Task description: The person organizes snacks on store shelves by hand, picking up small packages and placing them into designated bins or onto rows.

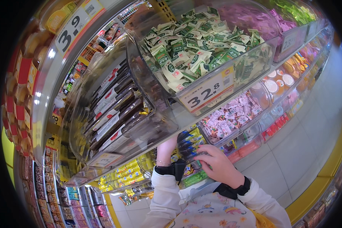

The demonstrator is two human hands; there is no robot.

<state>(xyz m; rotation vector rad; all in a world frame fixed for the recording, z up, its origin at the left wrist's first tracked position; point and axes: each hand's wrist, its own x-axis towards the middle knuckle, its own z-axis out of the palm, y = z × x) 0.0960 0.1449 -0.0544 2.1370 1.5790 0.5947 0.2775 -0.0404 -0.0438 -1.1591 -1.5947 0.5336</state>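
My left hand [167, 149] reaches in under the upper shelf, whose edge hides the fingers, so only the wrist and the back of the hand show. At the front of a lower bin is my right hand [218, 164], its fingers bent and spread apart. The fingertips lie at the blue-and-yellow wrapped snack packets [191, 142] stacked in that bin; whether they touch the packets or the bin's front wall I cannot tell. Beside them on the right, a clear plastic bin [233, 136] holds small pink-and-white wrapped sweets [230, 116].
Above my hands juts the upper shelf edge [148, 148]. It carries a clear bin of long dark packaged snacks [116, 111] and another of green-and-white sachets [196, 48]. Yellow-wrapped snacks [128, 172] lie lower left. Tiled floor [262, 165] lies to the right.
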